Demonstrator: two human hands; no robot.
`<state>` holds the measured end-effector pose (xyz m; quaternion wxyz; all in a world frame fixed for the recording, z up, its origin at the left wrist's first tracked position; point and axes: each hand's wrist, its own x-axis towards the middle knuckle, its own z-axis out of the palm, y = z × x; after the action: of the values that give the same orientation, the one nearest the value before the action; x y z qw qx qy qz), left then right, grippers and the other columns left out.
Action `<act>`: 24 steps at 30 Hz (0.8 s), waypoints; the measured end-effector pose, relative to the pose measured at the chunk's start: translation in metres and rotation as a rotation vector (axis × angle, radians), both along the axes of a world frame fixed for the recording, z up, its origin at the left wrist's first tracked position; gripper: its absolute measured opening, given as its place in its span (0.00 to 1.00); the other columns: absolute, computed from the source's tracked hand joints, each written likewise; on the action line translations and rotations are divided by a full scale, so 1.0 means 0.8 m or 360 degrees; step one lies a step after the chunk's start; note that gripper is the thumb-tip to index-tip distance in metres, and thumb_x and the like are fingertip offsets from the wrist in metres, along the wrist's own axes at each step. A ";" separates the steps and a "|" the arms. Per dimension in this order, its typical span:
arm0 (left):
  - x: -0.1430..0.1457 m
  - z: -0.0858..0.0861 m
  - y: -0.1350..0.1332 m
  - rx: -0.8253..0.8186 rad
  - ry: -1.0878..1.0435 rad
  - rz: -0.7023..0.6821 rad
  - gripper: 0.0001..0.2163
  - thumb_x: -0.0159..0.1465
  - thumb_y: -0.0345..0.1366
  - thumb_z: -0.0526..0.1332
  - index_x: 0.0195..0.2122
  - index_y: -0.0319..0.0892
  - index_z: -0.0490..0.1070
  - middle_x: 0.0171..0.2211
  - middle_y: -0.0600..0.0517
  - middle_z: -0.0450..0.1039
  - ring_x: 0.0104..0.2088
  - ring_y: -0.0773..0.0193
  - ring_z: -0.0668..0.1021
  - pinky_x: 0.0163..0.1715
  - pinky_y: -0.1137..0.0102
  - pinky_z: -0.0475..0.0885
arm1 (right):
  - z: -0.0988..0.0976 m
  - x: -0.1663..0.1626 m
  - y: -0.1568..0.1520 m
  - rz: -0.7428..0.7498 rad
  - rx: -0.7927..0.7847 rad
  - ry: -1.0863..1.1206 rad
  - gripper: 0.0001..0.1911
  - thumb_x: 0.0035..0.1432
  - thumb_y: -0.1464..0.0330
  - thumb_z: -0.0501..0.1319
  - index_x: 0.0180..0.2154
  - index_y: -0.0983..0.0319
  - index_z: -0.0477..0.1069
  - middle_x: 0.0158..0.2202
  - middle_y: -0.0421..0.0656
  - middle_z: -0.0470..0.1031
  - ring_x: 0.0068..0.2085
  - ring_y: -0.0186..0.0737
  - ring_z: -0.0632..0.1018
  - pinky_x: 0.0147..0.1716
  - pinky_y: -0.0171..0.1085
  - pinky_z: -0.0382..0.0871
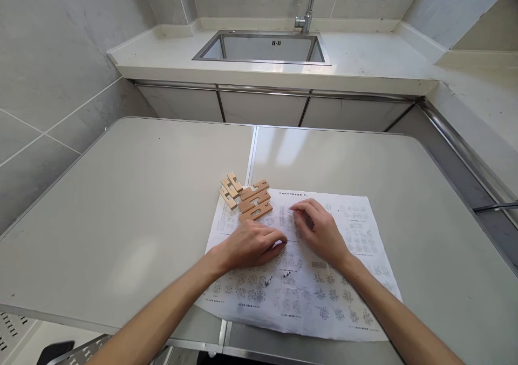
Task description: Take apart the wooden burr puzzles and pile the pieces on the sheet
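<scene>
A printed paper sheet (332, 313) covered in small diagrams lies under both my hands. My left hand (257, 243) rests on its left half, thumb and fingers drawn together with nothing visible in them. Over the sheet's upper middle, my right hand (319, 227) has its fingers curled and the tips close to the thumb; no object shows in it. Just beyond my left hand, several notched wooden puzzle pieces lie in two rows. The darker brown pieces (256, 211) overlap the sheet's corner, and the paler pieces (227, 197) sit to their left.
The light grey table (121, 203) has a seam (251, 151) running across its middle. Beyond it stands a white counter (364, 57) with a sink (259, 62) and a faucet (306, 22). A chair (87, 349) partly shows at the lower left.
</scene>
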<state>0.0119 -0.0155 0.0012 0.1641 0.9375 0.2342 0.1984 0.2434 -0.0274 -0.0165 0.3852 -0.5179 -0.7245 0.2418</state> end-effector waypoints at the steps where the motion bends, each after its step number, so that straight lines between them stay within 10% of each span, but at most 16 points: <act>1: -0.001 0.001 0.000 0.0013 -0.0010 0.0001 0.07 0.73 0.32 0.57 0.41 0.43 0.75 0.30 0.54 0.82 0.28 0.66 0.82 0.28 0.72 0.68 | 0.000 0.000 0.000 0.0002 -0.0003 0.0000 0.08 0.73 0.71 0.56 0.47 0.56 0.74 0.45 0.46 0.77 0.45 0.48 0.79 0.45 0.47 0.75; 11: -0.014 0.014 0.020 0.0302 -0.0314 0.0415 0.05 0.72 0.30 0.60 0.40 0.44 0.75 0.27 0.54 0.77 0.29 0.63 0.78 0.32 0.68 0.72 | 0.004 0.001 0.000 0.0006 -0.0012 -0.0001 0.08 0.73 0.70 0.56 0.47 0.56 0.74 0.45 0.47 0.78 0.45 0.50 0.79 0.44 0.48 0.75; 24: -0.051 0.013 0.057 0.0337 -0.0058 0.1362 0.13 0.71 0.44 0.63 0.54 0.46 0.72 0.67 0.39 0.64 0.69 0.40 0.63 0.64 0.45 0.63 | 0.002 0.000 -0.002 0.0003 -0.0020 0.0011 0.08 0.73 0.70 0.56 0.47 0.55 0.74 0.45 0.47 0.78 0.44 0.49 0.79 0.42 0.48 0.76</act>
<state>-0.0286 0.0299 0.0115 -0.0258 0.7640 0.5768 0.2879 0.2436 -0.0289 -0.0145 0.3842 -0.5189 -0.7222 0.2483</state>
